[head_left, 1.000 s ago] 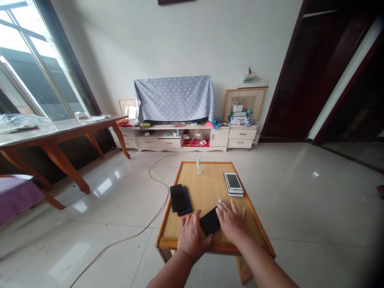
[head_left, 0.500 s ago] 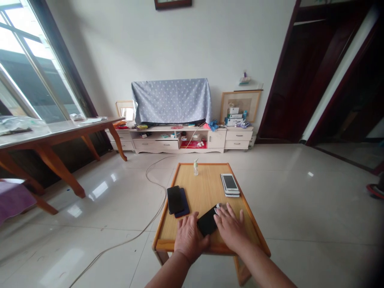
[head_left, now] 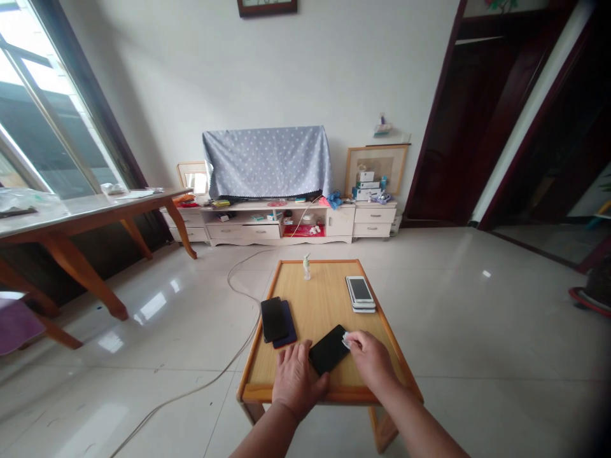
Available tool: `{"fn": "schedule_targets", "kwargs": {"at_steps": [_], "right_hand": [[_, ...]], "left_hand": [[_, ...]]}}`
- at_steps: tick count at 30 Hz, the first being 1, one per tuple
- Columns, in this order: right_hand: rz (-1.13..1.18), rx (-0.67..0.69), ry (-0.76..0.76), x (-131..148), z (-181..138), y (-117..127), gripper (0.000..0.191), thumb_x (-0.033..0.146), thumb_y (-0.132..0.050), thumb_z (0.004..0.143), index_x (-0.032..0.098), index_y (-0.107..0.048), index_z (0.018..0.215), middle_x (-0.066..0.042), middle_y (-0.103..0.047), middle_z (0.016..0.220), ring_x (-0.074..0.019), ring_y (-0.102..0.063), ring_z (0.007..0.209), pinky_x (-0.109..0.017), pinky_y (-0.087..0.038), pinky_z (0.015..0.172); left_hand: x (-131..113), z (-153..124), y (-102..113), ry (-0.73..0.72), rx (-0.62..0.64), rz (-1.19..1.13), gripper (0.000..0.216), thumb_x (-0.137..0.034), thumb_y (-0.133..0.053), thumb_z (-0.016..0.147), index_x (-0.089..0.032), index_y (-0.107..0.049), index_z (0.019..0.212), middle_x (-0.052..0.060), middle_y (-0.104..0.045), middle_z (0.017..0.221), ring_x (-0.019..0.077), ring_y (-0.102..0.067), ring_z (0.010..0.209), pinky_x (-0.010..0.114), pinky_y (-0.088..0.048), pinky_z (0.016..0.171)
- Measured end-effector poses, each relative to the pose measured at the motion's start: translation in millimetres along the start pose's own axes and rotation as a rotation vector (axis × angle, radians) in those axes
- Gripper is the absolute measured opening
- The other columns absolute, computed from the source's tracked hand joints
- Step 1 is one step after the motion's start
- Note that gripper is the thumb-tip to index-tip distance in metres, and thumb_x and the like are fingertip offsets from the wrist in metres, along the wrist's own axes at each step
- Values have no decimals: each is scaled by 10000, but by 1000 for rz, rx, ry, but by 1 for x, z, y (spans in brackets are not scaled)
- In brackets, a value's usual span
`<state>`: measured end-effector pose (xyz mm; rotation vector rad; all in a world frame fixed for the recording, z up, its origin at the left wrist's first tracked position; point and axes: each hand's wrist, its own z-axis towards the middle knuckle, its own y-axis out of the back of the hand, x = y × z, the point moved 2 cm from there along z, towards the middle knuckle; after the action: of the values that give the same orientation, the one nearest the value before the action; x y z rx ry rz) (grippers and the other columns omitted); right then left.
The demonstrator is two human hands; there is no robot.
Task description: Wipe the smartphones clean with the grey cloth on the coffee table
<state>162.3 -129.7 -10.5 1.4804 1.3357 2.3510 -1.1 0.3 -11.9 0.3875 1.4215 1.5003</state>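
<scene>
A black smartphone (head_left: 329, 350) lies aslant on the small wooden table (head_left: 312, 296), screen up. My left hand (head_left: 296, 378) grips its lower left end, thumb along the near edge and fingers at the far side. Pinched in my right hand (head_left: 370, 357) is a small white tissue or wipe (head_left: 346, 339), touching the phone's upper right edge. Left of my hands, a black phone (head_left: 274, 319) rests partly over a dark blue one (head_left: 290, 324). A stack of white phones (head_left: 360, 292) sits at the right side. At the far end stands a small clear spray bottle (head_left: 307, 267).
A larger table (head_left: 95, 213) with curved legs stands at left. Along the wall runs a white TV cabinet (head_left: 338, 222), with a dotted cloth (head_left: 267, 162) over something on top. A pale cable (head_left: 191, 389) trails across the tiled floor.
My right hand has gone from spread fingers over the phone's right end to a closed pinch on the white tissue. The left hand keeps its place on the phone. The view has shifted slightly.
</scene>
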Motion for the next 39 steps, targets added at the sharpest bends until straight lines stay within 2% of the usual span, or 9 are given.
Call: {"fn": "schedule_targets", "kwargs": {"at_steps": [5,9,13,16,22,28,32,36,39], "right_hand": [[38,-66,-83,-13,6,-3,349,381,-377,937,185,-643,1050,-76,-728,956,-197,-680,812,-278,-509,681],[-54,-105,-104,-17,9,-7,229,322,-445,899,221,-648,926,-49,-693,928,-195,-641,826,-288,-468,709],[-162,-104,-78,-11,12,-5,246,299,-438,920,224,-672,897,-66,-651,1003,-207,-601,905,-294,-422,723],[-213,-63,-44,3,1,-11,265,286,-430,939,228,-687,910,-67,-638,1011,-198,-594,912,-280,-408,720],[-299,141,160,32,-36,-38,279,250,-433,953,251,-695,859,-29,-632,910,-152,-607,827,-246,-391,726],[-396,66,36,21,-12,-10,303,286,-412,973,242,-710,936,-50,-645,960,-178,-601,896,-260,-388,715],[-368,133,141,41,-27,-10,409,388,-353,1005,258,-724,892,-49,-660,926,-186,-595,912,-265,-395,751],[-350,237,236,60,-51,-18,488,496,-279,1008,299,-717,1095,-71,-699,981,-219,-615,959,-295,-414,803],[-410,271,101,49,-41,-11,542,529,-234,1001,294,-619,1301,-100,-721,1079,-251,-654,992,-338,-441,837]], "left_hand": [[5,0,-4,-30,2,-12,624,-423,-651,694,-226,-500,1266,83,-596,1217,286,-511,1164,434,-323,1046],[2,0,-2,-20,14,-12,616,-420,-660,689,-229,-503,1253,78,-592,1210,286,-497,1170,426,-326,1040],[-5,0,3,-10,5,3,588,-395,-667,690,-217,-517,1229,78,-597,1184,285,-492,1161,421,-318,1045],[-6,1,5,-5,19,13,528,-389,-676,687,-231,-548,1174,70,-605,1154,283,-504,1130,413,-331,1023],[2,3,-1,-42,46,-1,503,-459,-624,759,-240,-540,1204,67,-624,1116,276,-533,1103,410,-346,997],[3,2,0,-45,38,14,578,-457,-674,704,-231,-533,1217,80,-624,1163,292,-519,1140,428,-319,1036],[3,2,1,-45,50,3,534,-439,-649,730,-239,-535,1212,73,-630,1129,287,-526,1119,424,-321,1025],[4,2,0,-56,61,5,446,-349,-601,758,-254,-544,1190,54,-636,1071,267,-537,1079,408,-337,985],[4,3,0,-61,49,14,481,-432,-625,748,-245,-551,1184,65,-635,1095,278,-536,1091,415,-337,990]]}}
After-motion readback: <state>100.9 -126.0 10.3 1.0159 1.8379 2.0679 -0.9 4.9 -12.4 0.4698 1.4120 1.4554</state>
